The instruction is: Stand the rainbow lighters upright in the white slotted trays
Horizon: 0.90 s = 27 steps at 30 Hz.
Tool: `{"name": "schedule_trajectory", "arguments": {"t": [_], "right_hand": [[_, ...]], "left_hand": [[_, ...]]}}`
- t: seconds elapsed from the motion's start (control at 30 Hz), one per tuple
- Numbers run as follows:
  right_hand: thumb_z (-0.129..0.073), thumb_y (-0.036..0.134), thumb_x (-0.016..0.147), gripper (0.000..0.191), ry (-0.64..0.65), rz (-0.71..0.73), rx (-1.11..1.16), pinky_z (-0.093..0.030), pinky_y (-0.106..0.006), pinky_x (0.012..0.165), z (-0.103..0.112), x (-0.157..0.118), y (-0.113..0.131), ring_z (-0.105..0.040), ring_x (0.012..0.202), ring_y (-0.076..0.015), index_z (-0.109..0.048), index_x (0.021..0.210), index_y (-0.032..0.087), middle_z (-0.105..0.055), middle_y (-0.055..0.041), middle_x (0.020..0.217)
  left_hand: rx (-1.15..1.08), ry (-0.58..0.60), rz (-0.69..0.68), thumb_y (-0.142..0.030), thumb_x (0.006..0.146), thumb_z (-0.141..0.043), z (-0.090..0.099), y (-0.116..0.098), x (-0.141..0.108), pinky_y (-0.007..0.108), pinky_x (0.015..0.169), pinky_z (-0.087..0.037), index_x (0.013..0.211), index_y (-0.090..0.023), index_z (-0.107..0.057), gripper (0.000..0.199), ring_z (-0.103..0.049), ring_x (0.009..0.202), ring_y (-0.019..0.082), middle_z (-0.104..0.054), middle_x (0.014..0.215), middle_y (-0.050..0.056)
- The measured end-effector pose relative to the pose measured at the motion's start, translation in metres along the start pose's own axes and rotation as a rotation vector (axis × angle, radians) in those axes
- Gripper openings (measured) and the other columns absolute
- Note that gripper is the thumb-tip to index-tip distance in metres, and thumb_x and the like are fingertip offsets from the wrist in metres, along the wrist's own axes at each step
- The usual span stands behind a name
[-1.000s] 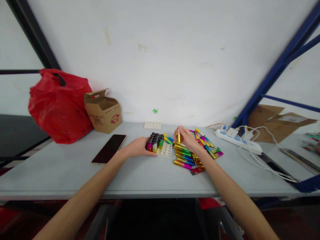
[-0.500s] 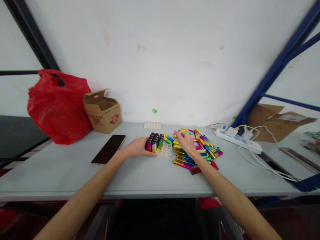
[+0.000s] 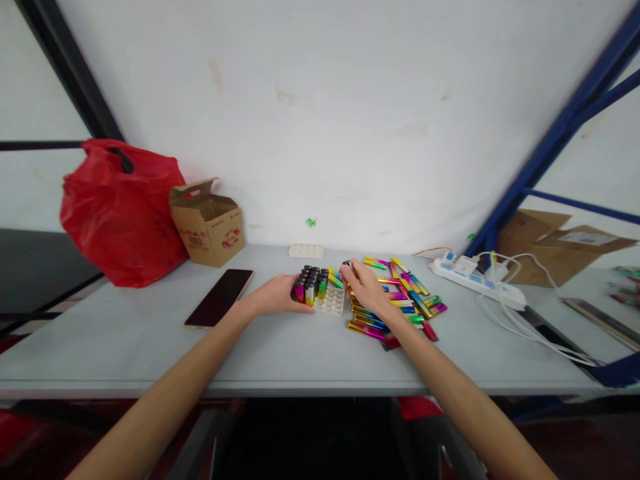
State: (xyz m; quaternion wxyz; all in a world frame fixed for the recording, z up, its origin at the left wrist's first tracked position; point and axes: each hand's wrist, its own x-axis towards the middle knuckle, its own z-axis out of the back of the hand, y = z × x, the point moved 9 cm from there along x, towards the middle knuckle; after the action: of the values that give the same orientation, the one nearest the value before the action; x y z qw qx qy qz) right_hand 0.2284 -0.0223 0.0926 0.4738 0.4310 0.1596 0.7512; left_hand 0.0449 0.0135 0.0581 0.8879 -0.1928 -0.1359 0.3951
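Note:
A white tray with round holes (image 3: 332,303) lies on the table, its left part filled with upright coloured lighters with black tops (image 3: 311,285). My left hand (image 3: 280,294) is wrapped round the left side of these lighters, thumb along the front. My right hand (image 3: 361,283) is closed round a lighter (image 3: 345,265), just above and right of the tray's holes; its dark top shows at the fingertips. Under and right of my right hand spreads a loose pile of shiny multicoloured lighters (image 3: 415,293), lying flat. My right hand hides part of the pile.
A phone (image 3: 219,298) lies left of my left hand. Behind are a red bag (image 3: 123,213), an open carton (image 3: 213,230) and another white tray (image 3: 306,251) near the wall. A power strip (image 3: 477,283) with cables, and flattened cardboard (image 3: 550,250), are at the right.
My right hand has moved slightly left from over the pile towards the tray, and a lighter now shows in its fingers. My left hand stays on the standing lighters.

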Motion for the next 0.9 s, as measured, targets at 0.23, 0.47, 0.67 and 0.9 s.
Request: {"name": "schedule_trajectory", "arguments": {"t": [0.23, 0.47, 0.67, 0.9], "right_hand": [[-0.045, 0.047, 0.104, 0.037, 0.135, 0.115, -0.222, -0.032, -0.026, 0.061, -0.015, -0.005, 0.018, -0.049, 0.06, -0.0145, -0.049, 0.077, 0.021, -0.055, 0.0022, 0.064], [-0.051, 0.044, 0.102, 0.03, 0.268, 0.044, -0.076, -0.041, -0.024, 0.06, -0.031, -0.009, 0.012, -0.064, 0.062, -0.0153, -0.058, 0.085, 0.02, -0.07, -0.0008, 0.069], [-0.049, 0.043, 0.104, 0.028, 0.276, 0.151, -0.361, -0.042, -0.026, 0.065, -0.039, -0.01, 0.018, -0.066, 0.076, -0.018, -0.06, 0.099, 0.018, -0.073, -0.007, 0.088], [-0.043, 0.051, 0.104, 0.038, 0.306, 0.09, -0.674, -0.04, -0.027, 0.062, -0.052, -0.012, 0.025, -0.067, 0.073, -0.0214, -0.061, 0.11, 0.018, -0.073, -0.0091, 0.087]], "left_hand": [[-0.023, -0.004, -0.009, -0.07, 0.064, -0.076, 0.0, 0.001, 0.0, 0.033, 0.083, -0.052, 0.115, -0.021, -0.066, 0.072, -0.071, 0.097, 0.03, -0.076, 0.11, 0.006], [0.005, -0.007, -0.001, -0.071, 0.065, -0.076, -0.001, 0.002, 0.0, 0.032, 0.078, -0.052, 0.113, -0.021, -0.066, 0.07, -0.072, 0.092, 0.029, -0.077, 0.106, 0.005], [0.002, -0.012, -0.022, -0.07, 0.066, -0.076, -0.001, 0.001, 0.0, 0.032, 0.081, -0.052, 0.114, -0.022, -0.066, 0.069, -0.071, 0.096, 0.029, -0.076, 0.109, 0.006], [-0.001, -0.019, -0.044, -0.072, 0.066, -0.075, -0.001, -0.001, 0.001, 0.033, 0.082, -0.052, 0.113, -0.021, -0.067, 0.069, -0.071, 0.095, 0.029, -0.076, 0.108, 0.006]]}}
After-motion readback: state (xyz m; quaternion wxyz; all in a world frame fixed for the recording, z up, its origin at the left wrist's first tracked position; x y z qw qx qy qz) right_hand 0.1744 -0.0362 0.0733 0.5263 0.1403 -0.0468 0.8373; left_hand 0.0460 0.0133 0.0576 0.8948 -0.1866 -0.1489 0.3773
